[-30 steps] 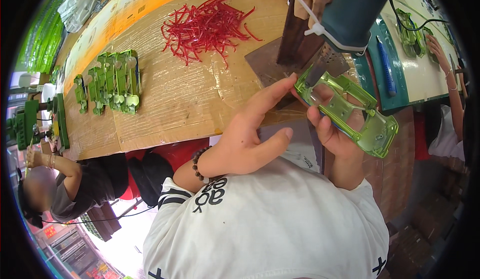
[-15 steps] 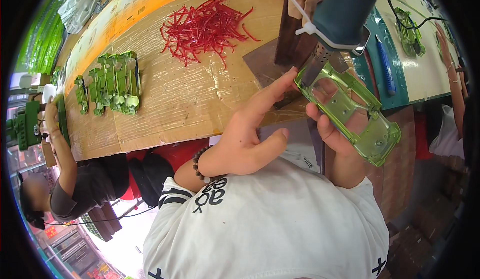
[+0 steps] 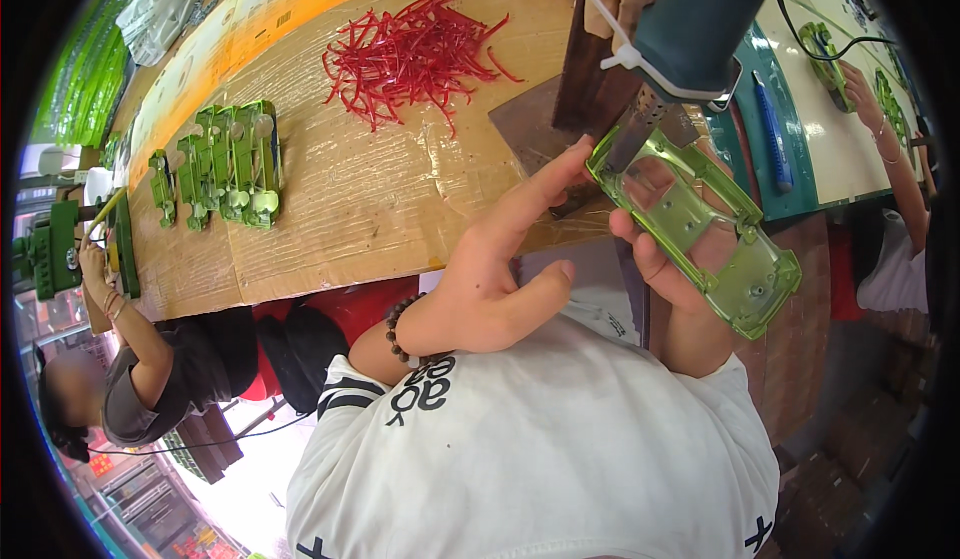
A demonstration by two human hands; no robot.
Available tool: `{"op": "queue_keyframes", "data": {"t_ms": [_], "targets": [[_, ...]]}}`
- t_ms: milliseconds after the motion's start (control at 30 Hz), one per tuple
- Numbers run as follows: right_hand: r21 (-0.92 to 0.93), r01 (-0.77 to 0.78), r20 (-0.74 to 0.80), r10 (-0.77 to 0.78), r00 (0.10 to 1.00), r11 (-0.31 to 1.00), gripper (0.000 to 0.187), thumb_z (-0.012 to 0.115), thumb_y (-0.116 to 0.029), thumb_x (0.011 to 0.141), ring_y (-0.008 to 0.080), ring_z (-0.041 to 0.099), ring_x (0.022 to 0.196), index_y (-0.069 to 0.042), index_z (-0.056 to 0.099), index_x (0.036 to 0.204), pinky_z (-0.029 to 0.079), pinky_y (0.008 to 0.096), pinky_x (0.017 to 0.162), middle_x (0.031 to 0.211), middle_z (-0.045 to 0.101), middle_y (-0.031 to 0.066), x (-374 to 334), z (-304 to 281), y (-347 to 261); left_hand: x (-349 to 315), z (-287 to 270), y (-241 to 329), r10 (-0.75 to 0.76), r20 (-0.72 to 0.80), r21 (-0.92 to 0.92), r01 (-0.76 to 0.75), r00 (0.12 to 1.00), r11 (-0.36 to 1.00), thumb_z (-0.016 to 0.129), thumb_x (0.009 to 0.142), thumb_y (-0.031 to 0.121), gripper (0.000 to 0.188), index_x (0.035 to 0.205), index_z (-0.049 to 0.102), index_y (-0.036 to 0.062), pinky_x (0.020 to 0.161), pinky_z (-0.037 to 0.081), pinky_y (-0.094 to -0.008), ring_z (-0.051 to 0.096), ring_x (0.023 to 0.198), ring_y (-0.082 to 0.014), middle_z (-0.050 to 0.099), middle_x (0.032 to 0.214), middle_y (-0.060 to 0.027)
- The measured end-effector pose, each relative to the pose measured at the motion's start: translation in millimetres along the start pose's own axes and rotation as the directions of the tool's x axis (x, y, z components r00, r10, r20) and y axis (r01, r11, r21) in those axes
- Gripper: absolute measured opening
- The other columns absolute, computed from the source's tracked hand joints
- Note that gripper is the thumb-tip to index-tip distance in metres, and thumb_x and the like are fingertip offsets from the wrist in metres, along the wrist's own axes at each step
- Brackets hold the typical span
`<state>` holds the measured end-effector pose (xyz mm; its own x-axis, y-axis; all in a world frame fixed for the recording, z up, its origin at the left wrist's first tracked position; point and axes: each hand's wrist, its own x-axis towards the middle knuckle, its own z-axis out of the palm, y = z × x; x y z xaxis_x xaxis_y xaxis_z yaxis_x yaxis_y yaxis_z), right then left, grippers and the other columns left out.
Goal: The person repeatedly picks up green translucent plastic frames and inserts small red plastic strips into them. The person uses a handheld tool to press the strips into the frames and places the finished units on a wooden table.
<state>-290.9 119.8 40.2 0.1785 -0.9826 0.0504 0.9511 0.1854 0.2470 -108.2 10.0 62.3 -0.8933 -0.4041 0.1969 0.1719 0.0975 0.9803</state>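
Observation:
Under the perforated metal nozzle of a dark heat gun, I hold a translucent green toy car body at a slant. My right hand supports it from below, with the fingers curled round its side. At the car body's upper left end is the tip of my left index finger, reaching close to the nozzle. My left hand has its thumb spread away from the index finger and grips nothing. Its other fingers are mostly hidden.
Red plastic strips lie heaped on the cardboard-covered table. Several green car bodies stand in a row at left. A blue pen-like tool rests on a teal mat. Co-workers sit at both sides; one hand touches a green part.
The car body has shifted very slightly under the nozzle. The right-hand co-worker's hand has come onto a green part; the left-hand co-worker's arm has moved, with a yellowish stick now by the hand.

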Motion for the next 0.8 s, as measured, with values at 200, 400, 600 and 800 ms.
{"op": "queue_keyframes", "data": {"t_ms": [200,400,600,800], "targets": [[0.022,-0.026,0.031,0.025,0.999,0.999,0.061,0.031,-0.045,0.094,0.0528,0.035,0.118,0.004,0.039,0.129,0.043,0.0538,0.094,0.129,0.04,0.0284,-2,-1,-3,2,1,4,0.009,0.012,0.012,-0.009,1.0,1.0,0.049,0.071,0.002,0.072,0.139,0.024,-0.0016,0.101,0.03,-0.0346,0.041,0.123,-0.0238,0.043,0.131,-0.0171],[0.009,-0.026,0.016,0.026,1.0,1.0,0.061,0.032,-0.045,0.093,0.053,0.037,0.117,0.004,0.039,0.128,0.044,0.054,0.093,0.129,0.041,0.029,-4,-2,-2,0,-1,5,-0.01,0.034,0.015,0.009,0.999,1.0,0.049,0.072,0.002,0.072,0.14,0.024,-0.0007,0.101,0.03,-0.0345,0.04,0.124,-0.0239,0.042,0.131,-0.0168],[-0.038,0.085,0.007,-0.085,0.996,0.996,0.06,0.036,-0.041,0.092,0.0495,0.033,0.122,0.003,0.031,0.133,0.037,0.0512,0.099,0.134,0.033,0.0275,-14,-13,0,-8,1,5,-0.032,-0.127,-0.027,0.029,0.991,0.999,0.048,0.074,0.001,0.072,0.141,0.021,0.0013,0.103,0.027,-0.0369,0.038,0.126,-0.0243,0.036,0.138,-0.0158],[-0.631,0.29,-0.117,-0.457,0.882,0.72,0.058,0.048,-0.019,0.079,0.0448,0.051,0.107,0.007,0.034,0.13,0.048,0.0523,0.085,0.125,0.044,0.0296,-56,26,-12,-33,-19,-2,0.14,-0.451,0.079,-0.117,0.881,0.99,0.05,0.079,0.008,0.058,0.132,0.034,-0.0072,0.101,0.033,-0.0395,0.041,0.123,-0.0326,0.039,0.134,-0.0259]]}}
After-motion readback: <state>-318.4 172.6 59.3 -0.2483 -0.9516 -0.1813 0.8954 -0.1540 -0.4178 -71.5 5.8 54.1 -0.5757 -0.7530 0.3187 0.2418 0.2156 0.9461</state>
